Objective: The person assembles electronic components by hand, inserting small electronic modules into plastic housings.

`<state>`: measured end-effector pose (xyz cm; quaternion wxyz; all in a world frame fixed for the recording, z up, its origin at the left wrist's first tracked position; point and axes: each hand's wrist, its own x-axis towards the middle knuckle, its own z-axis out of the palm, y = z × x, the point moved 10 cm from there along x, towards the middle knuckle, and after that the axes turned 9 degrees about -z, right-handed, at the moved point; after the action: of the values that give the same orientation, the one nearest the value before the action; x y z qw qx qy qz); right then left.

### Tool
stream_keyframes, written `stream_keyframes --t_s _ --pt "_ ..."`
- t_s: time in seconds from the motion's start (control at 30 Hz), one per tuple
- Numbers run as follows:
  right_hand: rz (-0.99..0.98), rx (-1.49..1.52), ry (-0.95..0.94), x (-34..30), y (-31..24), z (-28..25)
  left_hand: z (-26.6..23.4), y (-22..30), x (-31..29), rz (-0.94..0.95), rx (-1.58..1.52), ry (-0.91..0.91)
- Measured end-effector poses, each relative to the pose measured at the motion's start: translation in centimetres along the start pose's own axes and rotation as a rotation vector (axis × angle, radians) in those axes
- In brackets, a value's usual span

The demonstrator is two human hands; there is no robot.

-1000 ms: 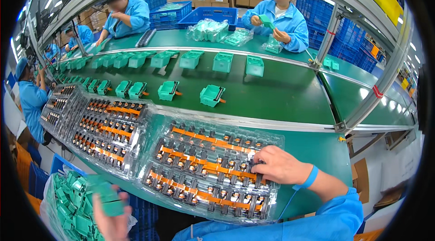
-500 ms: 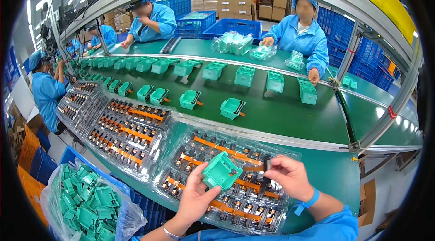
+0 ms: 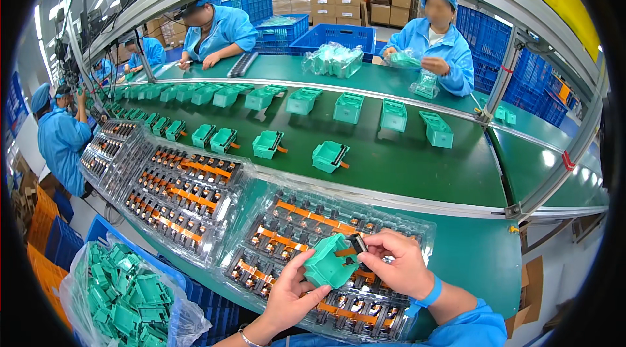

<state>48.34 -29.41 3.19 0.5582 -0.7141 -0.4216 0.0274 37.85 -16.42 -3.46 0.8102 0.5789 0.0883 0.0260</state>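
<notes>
My left hand [image 3: 292, 289] grips a green plastic housing [image 3: 326, 270] by its left side, fingers behind and thumb along the near edge, with the open side showing. Pinched between my right thumb and fingers is a small black part with an orange ribbon [image 3: 358, 243]. My right hand [image 3: 399, 265], with a blue band at the wrist, holds this part at the housing's upper right edge; the ribbon reaches over the opening. Whether the part is seated there I cannot tell. Beneath both hands lies a clear plastic tray [image 3: 425, 235] with rows of black parts and orange ribbons.
More filled trays [image 3: 179, 194] lie to the left. Beyond, green housings [image 3: 330, 156] stand in two rows on a green conveyor [image 3: 417, 174]. A lined blue crate [image 3: 104, 223] of housings stands at lower left. Across the conveyor, a person [image 3: 433, 47] handles bagged housings; metal posts frame the line.
My right hand has brought the black part left to the housing's edge. My left hand has moved slightly right and down with the housing. The person across has lifted a bagged housing.
</notes>
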Motion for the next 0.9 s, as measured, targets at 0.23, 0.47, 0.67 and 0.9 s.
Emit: stream_keyframes --t_s 0.23,0.47,0.67,0.9 --pt "-0.103 -0.079 0.014 0.2 -1.3 -0.8 0.0 -0.1 0.0 0.02 0.009 0.009" --pt "0.044 0.021 -0.097 0.1 0.9 0.9 0.2 -0.2 -0.1 0.052 0.03 -0.025" --pt "0.238 0.232 -0.172 -0.9 4.2 2.3 0.3 -0.1 -0.3 0.036 -0.02 -0.044" --pt "0.31 0.276 -0.203 -1.8 5.6 3.1 0.9 0.0 -0.3 0.043 0.018 -0.095"
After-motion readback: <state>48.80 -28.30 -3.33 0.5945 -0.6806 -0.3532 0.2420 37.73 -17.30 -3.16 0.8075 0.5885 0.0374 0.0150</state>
